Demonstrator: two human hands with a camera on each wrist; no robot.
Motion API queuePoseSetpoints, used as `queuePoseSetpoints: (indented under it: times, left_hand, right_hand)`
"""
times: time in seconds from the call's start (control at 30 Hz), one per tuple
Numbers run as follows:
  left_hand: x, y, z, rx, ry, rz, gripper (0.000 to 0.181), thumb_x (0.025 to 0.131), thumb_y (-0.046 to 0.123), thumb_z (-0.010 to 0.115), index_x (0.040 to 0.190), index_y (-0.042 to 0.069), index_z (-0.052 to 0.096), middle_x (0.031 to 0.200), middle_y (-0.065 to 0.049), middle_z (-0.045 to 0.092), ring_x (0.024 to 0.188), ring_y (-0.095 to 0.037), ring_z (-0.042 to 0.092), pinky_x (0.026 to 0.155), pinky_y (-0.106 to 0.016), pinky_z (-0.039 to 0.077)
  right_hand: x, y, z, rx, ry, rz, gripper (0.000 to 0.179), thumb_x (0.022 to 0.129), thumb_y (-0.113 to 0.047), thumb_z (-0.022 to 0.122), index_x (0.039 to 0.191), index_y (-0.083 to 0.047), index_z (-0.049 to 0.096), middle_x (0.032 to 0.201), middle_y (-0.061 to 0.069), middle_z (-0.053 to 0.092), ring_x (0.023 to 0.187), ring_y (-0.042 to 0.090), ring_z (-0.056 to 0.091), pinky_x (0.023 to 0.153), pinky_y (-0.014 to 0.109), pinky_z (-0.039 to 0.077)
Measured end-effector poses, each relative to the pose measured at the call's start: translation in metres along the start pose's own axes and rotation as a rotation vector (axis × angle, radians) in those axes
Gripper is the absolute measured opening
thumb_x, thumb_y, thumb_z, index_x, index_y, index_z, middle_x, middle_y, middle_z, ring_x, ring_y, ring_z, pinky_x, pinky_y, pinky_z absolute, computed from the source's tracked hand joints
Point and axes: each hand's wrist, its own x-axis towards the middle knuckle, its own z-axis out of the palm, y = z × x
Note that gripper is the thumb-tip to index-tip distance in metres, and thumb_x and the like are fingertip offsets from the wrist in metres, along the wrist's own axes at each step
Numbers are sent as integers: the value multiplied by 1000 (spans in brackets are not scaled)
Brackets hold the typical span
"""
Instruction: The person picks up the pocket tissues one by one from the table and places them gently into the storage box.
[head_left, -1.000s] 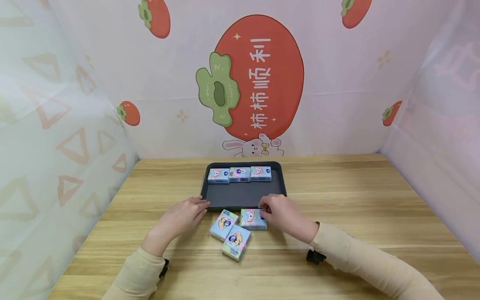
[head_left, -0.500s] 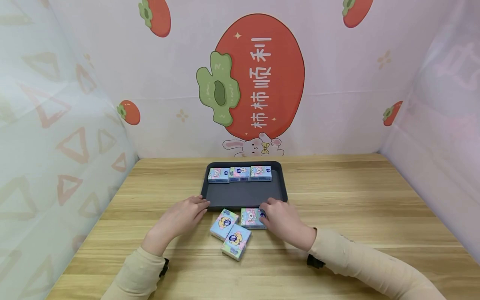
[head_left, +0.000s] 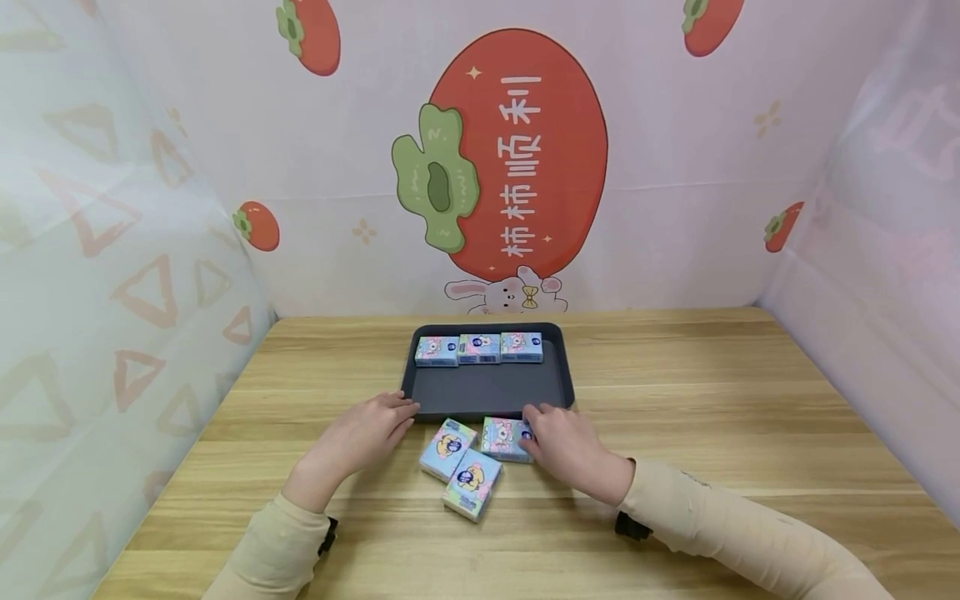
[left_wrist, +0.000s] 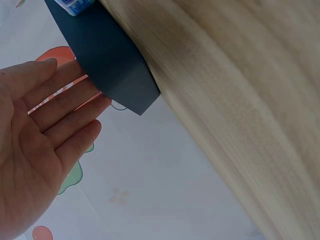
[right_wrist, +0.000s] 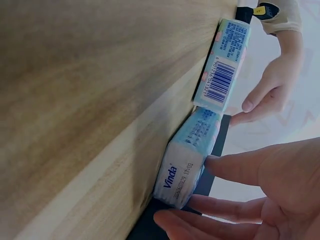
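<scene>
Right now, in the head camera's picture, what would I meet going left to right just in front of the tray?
Left hand, the farther slanted pack with a yellow character, the straighter pack with a pale character, right hand.

A beige long sleeve covers each arm: the left sleeve (head_left: 264,546) and the right sleeve (head_left: 731,518), lightly creased. Below each cuff shows a small black wrist device, left wrist device (head_left: 327,536) and right wrist device (head_left: 632,527); the left one bears a yellow label (right_wrist: 259,10).
</scene>
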Motion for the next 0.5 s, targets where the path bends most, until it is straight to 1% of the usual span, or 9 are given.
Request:
queuePoseSetpoints:
  times: [0.1,0.2,0.33,0.5]
  left_hand:
    - [0,0,0,-1,2,2,27,95,18,57,117,6,68,121,-17,64,114,-30,61,93,-45,52]
    - [0,0,0,-3,4,4,27,95,18,57,116,5,68,121,-17,64,114,-30,61,93,-45,52]
    - [0,-1,1,-3,7,7,27,95,18,57,117,6,68,121,-16,64,114,-30,60,94,-45,52]
    - [0,-1,1,-5,7,9,27,95,18,57,117,6,68,121,-16,64,114,-30,61,94,-45,52]
  right_hand:
    - [-1,0,0,29,-4,-13,29,82,-31,74,89,-6,62,70,2,59,54,10,53,44,22,45]
    - [-2,0,0,61,-11,-17,30,82,-29,74,92,-2,62,74,5,61,56,11,56,46,23,48]
    - [-2,0,0,73,-48,-12,33,83,-27,73,98,1,65,78,7,62,59,14,58,50,26,52]
    - [-1,1,1,71,-100,-16,33,85,-29,71,100,1,67,79,7,61,59,13,55,50,27,50]
